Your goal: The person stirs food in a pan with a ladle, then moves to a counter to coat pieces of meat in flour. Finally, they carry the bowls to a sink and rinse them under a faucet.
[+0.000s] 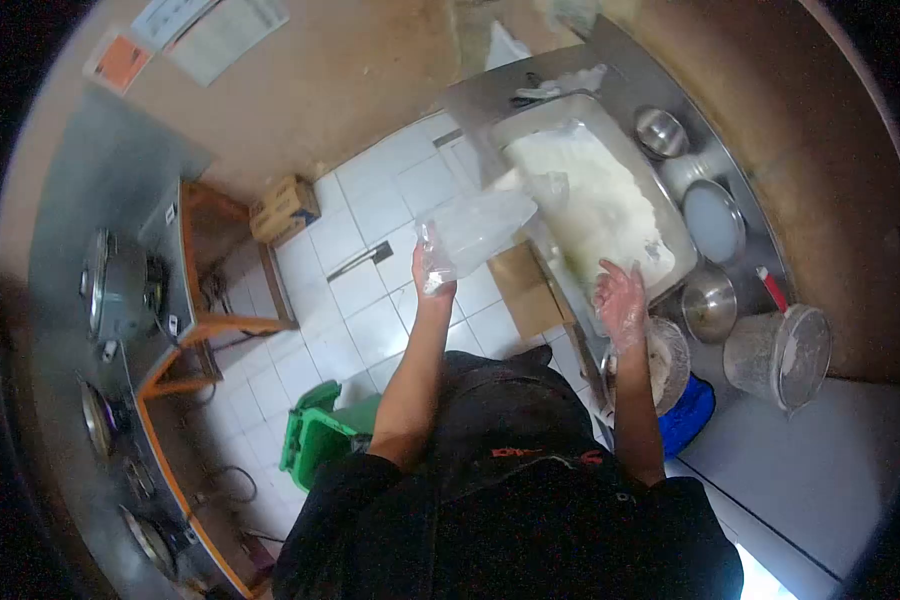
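Down past the black clothing (pixel 515 480), starting with a green bin (pixel 295 430) off to the left, gaping at the top, too dark inside to read; under the right forearm now, catching a round tub (pixel 682 358), caked with pale residue and holding some whitish stuff; up to the right hand (pixel 622 300), dusted white, fingers parted and loosely curled, gripping nothing visible, poised at the near corner of a big rectangular tray (pixel 660 185); can't tell whether touching the white powder (pixel 570 160) spread widely across that tray; over to the left hand (pixel 435 270), fingers closed round one end of a clear plastic bag (pixel 485 230), held out above the tiled floor (pixel 375 325), far end reaching towards the tray; too cloudy to judge the contents; along the tray's right side, coming to a clear tub (pixel 755 360) with white smears, then a steel bowl (pixel 710 305), then a round vessel (pixel 739 232) showing a smooth pale surface, liquid or lid, can't tell which; farther along, glinting, a small metal bowl (pixel 660 132); away by the wall, spotting a cardboard box (pixel 285 210).
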`<state>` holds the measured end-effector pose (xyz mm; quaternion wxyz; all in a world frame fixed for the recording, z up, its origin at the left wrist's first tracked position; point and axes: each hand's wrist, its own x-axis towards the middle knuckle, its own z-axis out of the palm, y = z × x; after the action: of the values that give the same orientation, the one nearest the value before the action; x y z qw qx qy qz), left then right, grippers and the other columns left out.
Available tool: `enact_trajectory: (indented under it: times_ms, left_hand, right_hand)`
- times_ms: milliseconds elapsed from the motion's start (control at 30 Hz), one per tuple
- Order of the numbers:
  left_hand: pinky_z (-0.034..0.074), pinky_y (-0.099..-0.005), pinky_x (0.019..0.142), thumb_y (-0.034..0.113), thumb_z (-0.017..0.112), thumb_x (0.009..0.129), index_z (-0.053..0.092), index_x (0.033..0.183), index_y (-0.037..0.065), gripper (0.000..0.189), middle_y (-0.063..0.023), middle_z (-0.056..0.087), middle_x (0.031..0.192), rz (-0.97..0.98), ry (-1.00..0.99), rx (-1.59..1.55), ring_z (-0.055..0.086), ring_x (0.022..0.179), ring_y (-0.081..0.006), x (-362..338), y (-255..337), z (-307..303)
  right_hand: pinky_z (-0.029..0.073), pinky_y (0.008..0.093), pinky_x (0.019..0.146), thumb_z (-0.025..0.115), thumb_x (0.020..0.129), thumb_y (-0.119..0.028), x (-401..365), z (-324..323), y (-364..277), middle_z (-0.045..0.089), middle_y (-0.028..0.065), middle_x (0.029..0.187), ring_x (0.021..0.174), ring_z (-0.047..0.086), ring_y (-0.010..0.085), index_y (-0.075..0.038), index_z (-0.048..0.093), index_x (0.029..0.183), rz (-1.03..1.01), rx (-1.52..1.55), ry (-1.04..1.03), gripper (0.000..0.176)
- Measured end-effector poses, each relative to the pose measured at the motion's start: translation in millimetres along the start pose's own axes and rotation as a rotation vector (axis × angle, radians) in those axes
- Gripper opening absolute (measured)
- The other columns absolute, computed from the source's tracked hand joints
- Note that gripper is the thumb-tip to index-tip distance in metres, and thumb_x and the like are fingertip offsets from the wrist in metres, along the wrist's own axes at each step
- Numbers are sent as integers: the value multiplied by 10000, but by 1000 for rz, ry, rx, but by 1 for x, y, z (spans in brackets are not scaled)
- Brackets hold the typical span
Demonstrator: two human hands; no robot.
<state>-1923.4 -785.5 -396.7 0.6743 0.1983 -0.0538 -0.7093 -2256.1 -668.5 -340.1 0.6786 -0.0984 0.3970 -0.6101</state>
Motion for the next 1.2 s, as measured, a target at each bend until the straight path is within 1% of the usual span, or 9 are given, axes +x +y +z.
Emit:
enact_trajectory:
  times_ms: [167, 467, 500, 600, 633, 867, 967, 1100, 1200]
  left_hand:
    - [440, -378, 969, 286, 401, 967, 429, 1360, 74, 447, -65, 544, 1259, 214, -128, 21, 530, 1126, -235, -57, 108, -77]
    - [455, -472, 928, 295, 494, 917, 538, 1207, 31, 394, -143, 596, 1156, 766, 852, 45, 577, 1053, -306, -371, 280, -290]
    - [466, -462, 910, 283, 467, 925, 554, 1177, 20, 374, -140, 608, 1129, 848, 723, -87, 586, 1035, -295, -412, 287, -281]
    - [440, -414, 947, 327, 454, 925, 531, 1210, 17, 429, -132, 591, 1157, 825, 1311, 904, 561, 1069, -290, -524, 273, -353]
    - [432, -412, 955, 327, 451, 928, 532, 1209, 15, 428, -133, 580, 1179, 939, 1173, 127, 549, 1093, -285, -547, 274, -343]
    - [482, -380, 923, 263, 369, 951, 479, 1262, 0, 422, -138, 558, 1212, 1010, 1389, -129, 540, 1121, -249, -673, 194, -368]
    - [315, -445, 1082, 378, 353, 950, 404, 1345, -5, 553, -145, 475, 1342, 940, 1455, -183, 444, 1240, -292, -674, 180, -369]
    - [370, -440, 1047, 311, 388, 953, 429, 1332, 50, 463, -124, 463, 1362, 804, 1477, -187, 461, 1226, -293, -669, 180, -441]
    - [471, -428, 930, 258, 438, 940, 449, 1304, 115, 392, -109, 488, 1325, 245, 1805, -101, 512, 1168, -296, -631, 197, -496]
  right_hand:
    - [466, 301, 646, 453, 872, -620, -9, 59, 66, 576, 66, 799, 704, 546, 205, 19, 479, 1246, 94, 36, 26, 741]
    - [473, 302, 664, 427, 907, -588, -33, 138, 234, 581, 83, 858, 727, 548, 186, -2, 458, 1269, 611, -221, -119, 689]
    - [466, 294, 641, 404, 912, -601, -37, 144, 252, 576, 91, 826, 706, 538, 187, 5, 444, 1277, 626, -258, -86, 710]
    - [468, 286, 643, 391, 924, -581, -43, 168, 286, 585, 83, 853, 716, 543, 180, 6, 472, 1251, 683, -324, -125, 677]
    - [473, 284, 647, 385, 928, -574, -43, 169, 291, 591, 83, 858, 721, 549, 179, 8, 480, 1246, 709, -347, -143, 670]
    - [504, 275, 664, 387, 938, -549, -46, 170, 302, 621, 95, 878, 727, 580, 174, 4, 498, 1229, 757, -450, -186, 635]
    - [515, 301, 630, 425, 930, -537, -48, 180, 296, 613, 87, 857, 689, 579, 191, 8, 502, 1219, 729, -368, -70, 621]
    - [515, 280, 600, 425, 935, -526, -45, 176, 286, 624, 85, 838, 671, 590, 182, 16, 506, 1216, 693, -376, -122, 616]
    - [505, 263, 596, 425, 936, -519, -39, 157, 265, 623, 76, 838, 671, 585, 167, 28, 498, 1218, 658, -369, -105, 619]
